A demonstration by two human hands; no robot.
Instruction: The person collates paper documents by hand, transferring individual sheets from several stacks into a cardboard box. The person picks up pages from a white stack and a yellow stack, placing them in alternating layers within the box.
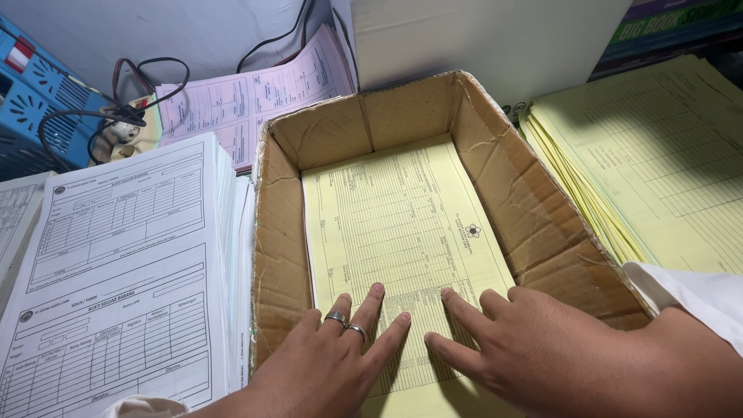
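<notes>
At the far left edge of the desk we see a blue plastic basket with slotted walls, and black cables looped beside it. Next to it a tall stack of white forms reaches to the near edge, its sheets smooth and printed with ruled tables; behind it, pink forms lean toward the wall. The white stack presses right against the left wall of the cardboard box, so we find no free room there.

The box is open-topped, brown, creased and dented, with worn, ragged rims. Flat on its bottom lies a yellow form, thin paper with fine ruled lines, leaving narrow strips of bare cardboard along the left and right walls.

Our left hand, with two silver rings, lies palm down on the near end of the yellow form, fingers spread apart and gripping nothing. Our right hand lies beside it in the same way, open and flat on the sheet, its white sleeve over the box's near right corner.

Just past the right wall a fanned stack of yellow forms fills the desk to the right edge.
</notes>
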